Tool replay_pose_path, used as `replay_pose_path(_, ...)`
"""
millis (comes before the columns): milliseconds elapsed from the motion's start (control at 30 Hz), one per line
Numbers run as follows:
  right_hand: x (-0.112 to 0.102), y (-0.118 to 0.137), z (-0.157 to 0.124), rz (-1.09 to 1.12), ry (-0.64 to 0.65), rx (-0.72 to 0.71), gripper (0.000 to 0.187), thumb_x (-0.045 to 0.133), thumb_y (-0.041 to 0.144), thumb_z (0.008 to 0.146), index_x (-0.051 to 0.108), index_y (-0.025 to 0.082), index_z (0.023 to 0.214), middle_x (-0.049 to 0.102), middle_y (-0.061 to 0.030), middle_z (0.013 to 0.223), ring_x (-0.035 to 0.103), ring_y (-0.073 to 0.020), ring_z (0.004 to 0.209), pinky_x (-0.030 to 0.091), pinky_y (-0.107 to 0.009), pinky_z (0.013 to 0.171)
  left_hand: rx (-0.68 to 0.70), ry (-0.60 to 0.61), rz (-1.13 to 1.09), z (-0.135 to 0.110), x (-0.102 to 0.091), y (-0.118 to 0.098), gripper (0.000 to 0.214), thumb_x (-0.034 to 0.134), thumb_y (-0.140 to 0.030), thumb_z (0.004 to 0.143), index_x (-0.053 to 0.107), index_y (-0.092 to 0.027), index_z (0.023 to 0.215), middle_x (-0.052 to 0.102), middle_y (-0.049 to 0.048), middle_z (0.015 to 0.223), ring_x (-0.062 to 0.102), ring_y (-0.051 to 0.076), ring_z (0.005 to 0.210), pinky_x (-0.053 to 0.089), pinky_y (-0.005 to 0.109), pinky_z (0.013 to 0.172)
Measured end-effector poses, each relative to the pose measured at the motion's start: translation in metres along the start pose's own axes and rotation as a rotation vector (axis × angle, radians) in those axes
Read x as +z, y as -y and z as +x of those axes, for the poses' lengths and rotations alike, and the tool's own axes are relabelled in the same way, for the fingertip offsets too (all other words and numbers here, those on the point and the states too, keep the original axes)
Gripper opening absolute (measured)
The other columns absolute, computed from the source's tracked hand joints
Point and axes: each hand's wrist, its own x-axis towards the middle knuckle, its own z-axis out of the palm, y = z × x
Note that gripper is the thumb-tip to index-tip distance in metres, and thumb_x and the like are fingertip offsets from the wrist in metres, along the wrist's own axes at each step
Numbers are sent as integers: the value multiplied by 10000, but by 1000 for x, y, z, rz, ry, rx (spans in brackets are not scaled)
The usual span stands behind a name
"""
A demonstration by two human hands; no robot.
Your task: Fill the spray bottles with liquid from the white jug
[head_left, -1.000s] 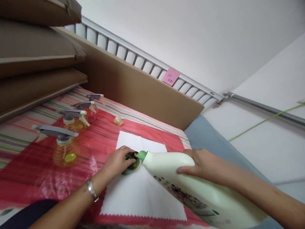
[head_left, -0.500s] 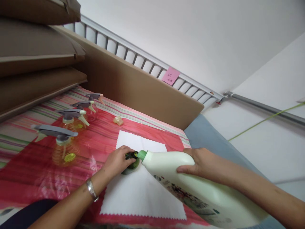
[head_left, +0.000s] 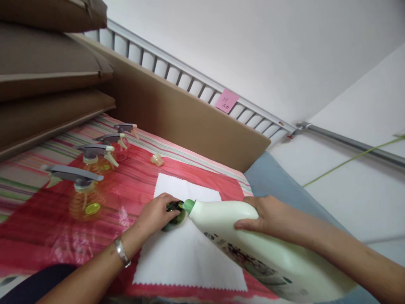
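Note:
A small dark green bottle stands on a white cloth with zigzag edges. My left hand is closed around its upper part, which hides some of it. From the right, my right hand grips a large pale green jug, tipped nearly level. The jug's green spout meets the mouth of the small bottle; whether liquid is flowing I cannot tell. A printed label, partly visible, runs along the jug's lower side.
Several clear spray bottles with grey triggers, one nearest, line the left side of the red sheet. A small beige cap lies behind the cloth. Stacked brown cushions, a tan board and a radiator border the table.

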Motion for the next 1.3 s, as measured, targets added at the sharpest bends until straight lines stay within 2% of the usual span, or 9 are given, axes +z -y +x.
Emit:
replay_pose_path(500,-2,5,-2,-18,1,7,381,603,515,694,645,205,911,694,-69,892,632,-230,782,451,-272,606,-8,5,3,0,0,0,284,636,-306,713,666,-281,994,657,11,1023,604,198,929,448,274,832)
replay_pose_path(1300,-2,3,-1,-19,-9,12,359,617,513,683,646,210,873,697,-70,864,635,-231,765,436,-261,588,5,9,3,1,0,-1,279,625,-272,711,669,-283,986,659,7,1008,602,191,926,443,268,839)
